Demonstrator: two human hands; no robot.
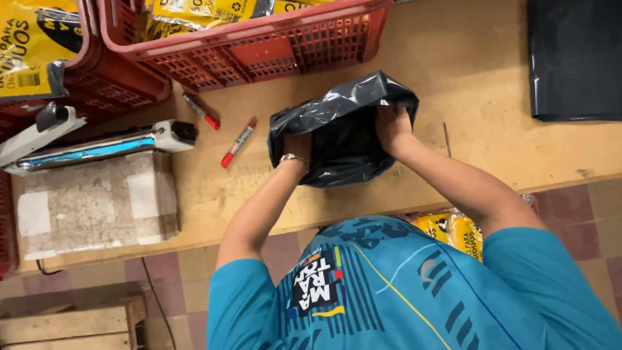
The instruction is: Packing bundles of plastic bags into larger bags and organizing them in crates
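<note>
left hand (297, 146) | right hand (391, 126) | gripping crinkled glossy black plastic bag (343, 139)

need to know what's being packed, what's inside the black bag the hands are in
Only the black plastic bag itself shows. The left hand and right hand go into its folds, fingers hidden. Whatever is inside is covered by the opaque plastic.

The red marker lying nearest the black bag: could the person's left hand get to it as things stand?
Probably yes. The red marker lies on bare table just beside the left hand, nothing between them. But that hand is gripping the black bag and would have to let go first.
</note>
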